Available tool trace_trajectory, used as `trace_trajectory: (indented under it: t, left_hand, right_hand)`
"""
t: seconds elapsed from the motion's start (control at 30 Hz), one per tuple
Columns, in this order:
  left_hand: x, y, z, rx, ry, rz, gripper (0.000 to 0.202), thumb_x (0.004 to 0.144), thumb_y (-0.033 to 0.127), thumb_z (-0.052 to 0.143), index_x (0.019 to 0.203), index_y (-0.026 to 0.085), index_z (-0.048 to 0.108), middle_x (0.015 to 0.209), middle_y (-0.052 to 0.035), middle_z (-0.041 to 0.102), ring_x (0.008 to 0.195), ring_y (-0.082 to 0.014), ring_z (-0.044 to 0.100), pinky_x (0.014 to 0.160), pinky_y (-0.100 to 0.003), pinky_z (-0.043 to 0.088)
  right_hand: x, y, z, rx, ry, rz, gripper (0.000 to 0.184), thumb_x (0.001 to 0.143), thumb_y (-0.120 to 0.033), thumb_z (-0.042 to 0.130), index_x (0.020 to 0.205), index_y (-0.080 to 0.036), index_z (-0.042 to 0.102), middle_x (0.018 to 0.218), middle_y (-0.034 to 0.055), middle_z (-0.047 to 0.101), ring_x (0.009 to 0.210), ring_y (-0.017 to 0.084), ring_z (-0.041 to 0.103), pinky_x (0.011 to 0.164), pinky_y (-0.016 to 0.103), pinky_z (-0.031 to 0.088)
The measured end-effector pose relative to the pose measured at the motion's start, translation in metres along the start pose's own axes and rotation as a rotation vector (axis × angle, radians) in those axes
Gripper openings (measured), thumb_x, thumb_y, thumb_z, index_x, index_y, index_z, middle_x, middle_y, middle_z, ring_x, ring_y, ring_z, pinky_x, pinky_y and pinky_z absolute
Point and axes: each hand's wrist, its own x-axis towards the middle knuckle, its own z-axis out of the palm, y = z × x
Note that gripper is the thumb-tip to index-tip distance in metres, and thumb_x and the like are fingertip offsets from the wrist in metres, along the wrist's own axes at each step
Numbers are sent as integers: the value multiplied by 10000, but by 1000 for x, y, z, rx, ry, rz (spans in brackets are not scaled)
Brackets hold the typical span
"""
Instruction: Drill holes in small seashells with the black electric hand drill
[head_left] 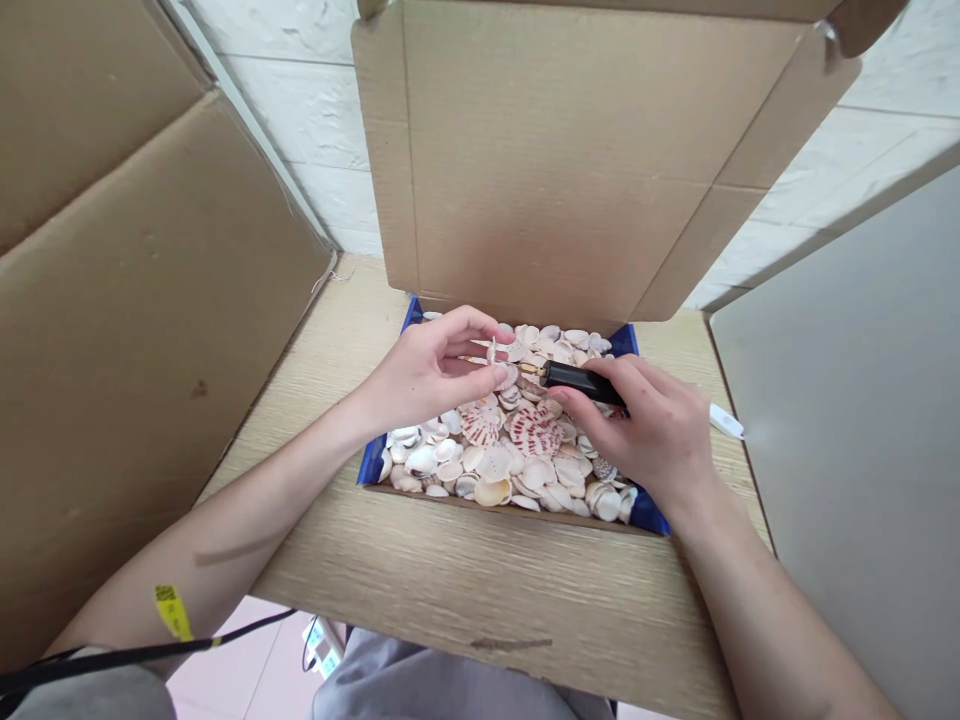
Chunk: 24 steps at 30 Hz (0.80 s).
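Over a shallow box of seashells, my left hand [431, 365] pinches a small pale seashell [492, 350] between thumb and fingers. My right hand [660, 420] is wrapped round a black mini electric drill [581, 381] with a gold-coloured chuck. The drill's tip points left, close to the held shell; whether it touches the shell I cannot tell. Beneath both hands, loose white and cream shells fill the cardboard box with blue ends [651, 512]. Two larger scallop shells with red streaks, a left one [481, 424] and a right one [536, 432], lie among them.
The box's cardboard lid [577, 150] stands upright behind the shells. A large cardboard panel [150, 350] rises at the left and a grey panel [847, 400] at the right. On the wooden tabletop [480, 560], a small white object [726, 421] lies by the right panel. A black cable [247, 628] crosses lower left.
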Motion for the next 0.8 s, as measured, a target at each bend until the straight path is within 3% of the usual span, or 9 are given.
trace_trajectory:
  t: [0.17,0.27,0.5,0.67,0.8]
  left_hand:
    - [0,2,-1,-42,0,-82,437,831,328,693,1224,152,614,1307,-124,622,1129,-250,637,789,-285,594]
    - [0,-1,-3,-43,-24,-64,489,849,347,674,1295,164,596,1384,-117,579,1169,-265,621,840,-304,578]
    - [1,-5,-7,16,-96,-17,504,901,371,607,1359,170,543,1406,-110,560,1224,-272,585,881,-317,549]
    - [2,-2,-7,58,-105,10,494,918,387,582,1364,179,538,1412,-93,549,1306,-243,520,1088,-357,417]
    - [3,-3,-7,12,-101,-11,464,916,399,583,1318,168,588,1363,-105,598,1244,-248,574,1024,-331,466]
  right_hand:
    - [-1,0,1,-13,-1,41,303,869,-492,611,854,-190,628,691,13,682,583,139,629,500,246,415]
    - [0,0,1,-26,14,43,306,876,-496,601,849,-192,623,687,11,683,585,137,633,501,244,422]
    - [0,0,2,-37,18,47,316,869,-485,617,868,-170,628,695,20,680,585,139,636,501,249,422]
    - [-1,1,3,-34,-3,70,316,862,-487,626,899,-173,633,746,26,695,629,153,650,534,256,443]
    - [-1,1,3,-26,-4,72,312,863,-484,625,902,-175,637,748,29,690,635,155,645,538,259,440]
